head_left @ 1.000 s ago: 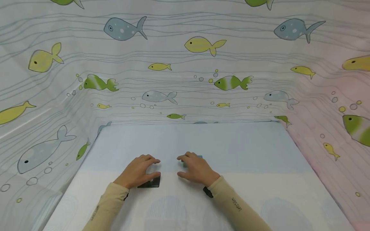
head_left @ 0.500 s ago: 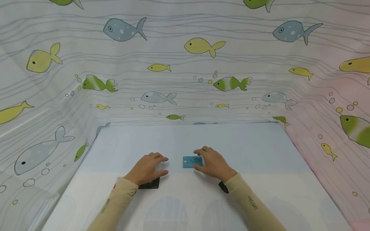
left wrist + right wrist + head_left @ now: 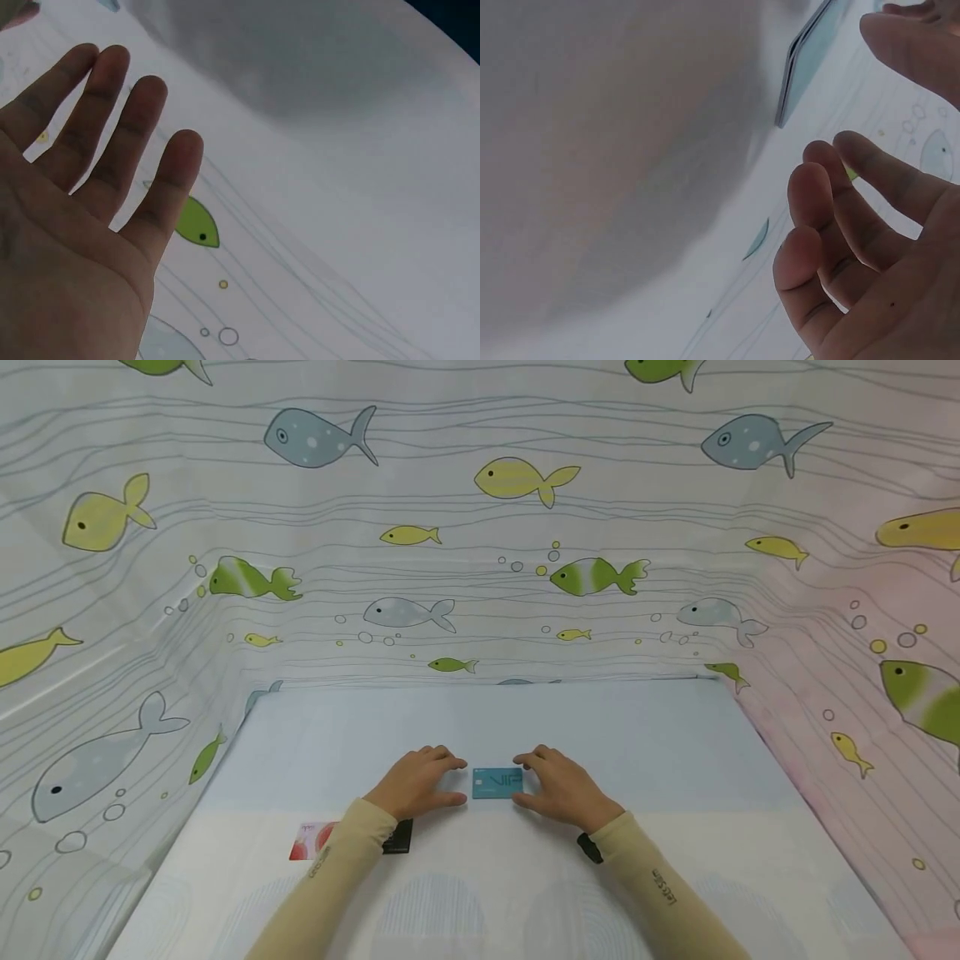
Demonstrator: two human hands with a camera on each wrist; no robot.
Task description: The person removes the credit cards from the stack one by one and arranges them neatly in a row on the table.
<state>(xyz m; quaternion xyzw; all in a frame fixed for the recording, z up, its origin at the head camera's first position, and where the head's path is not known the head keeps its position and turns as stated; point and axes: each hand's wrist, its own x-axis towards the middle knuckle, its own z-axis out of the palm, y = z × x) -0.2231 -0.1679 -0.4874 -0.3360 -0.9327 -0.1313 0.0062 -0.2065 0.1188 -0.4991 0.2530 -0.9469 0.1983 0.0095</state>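
A blue-green bank card (image 3: 497, 783) lies flat on the table between the two hands in the head view. My left hand (image 3: 420, 781) is just left of it, fingers extended and thumb apart, holding nothing. In the left wrist view the fingers of the left hand (image 3: 112, 165) are spread. My right hand (image 3: 566, 789) is at the card's right edge with fingers loosely bent; whether the thumb touches the card I cannot tell. The right wrist view shows the card (image 3: 814, 60) edge-on beyond the fingertips of the right hand (image 3: 877, 247), with a dark line along its edge.
A red and white card (image 3: 306, 842) and a black card (image 3: 397, 839) lie left of centre, both partly hidden by the left sleeve (image 3: 341, 860). Fish-patterned cloth (image 3: 420, 568) encloses the table (image 3: 637, 735) at the back and sides.
The left hand has moved right toward the blue-green card, uncovering part of the red and white card. The right hand drew back to the right, exposing the blue-green card.
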